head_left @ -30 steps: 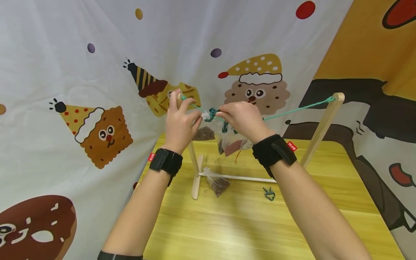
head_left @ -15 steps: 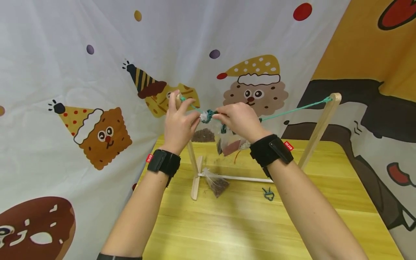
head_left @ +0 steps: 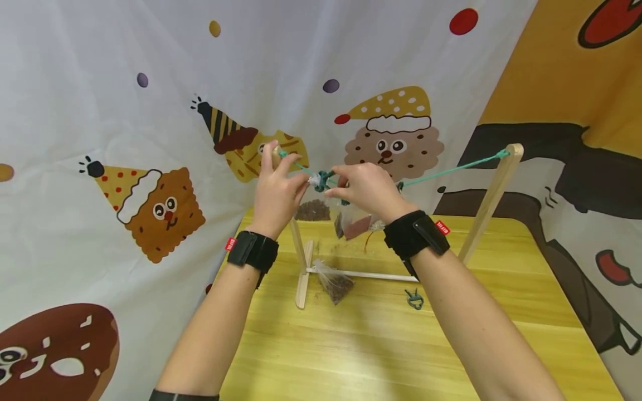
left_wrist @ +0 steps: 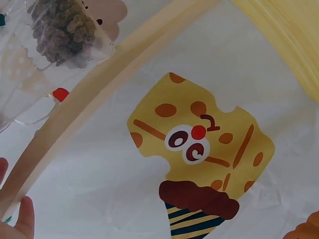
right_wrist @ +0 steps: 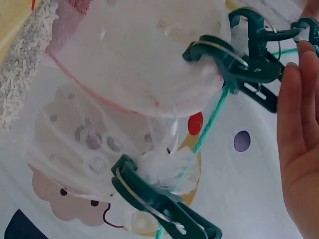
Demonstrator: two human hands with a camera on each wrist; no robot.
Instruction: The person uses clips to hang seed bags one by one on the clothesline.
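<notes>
My left hand [head_left: 277,192] is at the left post's top. Its thumb and index finger pinch the white gathered top [head_left: 314,180] of a see-through bag of brown bits [head_left: 313,210] at the green cord [head_left: 451,170]. A dark green spring clip [head_left: 323,179] sits on that gathered top. Close to its right side is my right hand [head_left: 370,189], thumb and forefinger spread apart; its other fingers look straight in the right wrist view. More green clips [right_wrist: 159,199] hold bags on the cord, one with white grains [right_wrist: 25,69]. In the left wrist view, fingertips [left_wrist: 26,216] lie beside the wooden post.
The cord runs to the right wooden post [head_left: 491,203]. A white rod [head_left: 376,274] joins the stand low down. On the yellow table [head_left: 311,356] lie a tied bag of brown bits [head_left: 335,283] and a loose green clip [head_left: 414,299]. A printed cloth [head_left: 165,122] hangs behind.
My right thumb and forefinger have spread and let go of the green clip, which stays on the bag's top at the cord. My left hand has hardly moved.
</notes>
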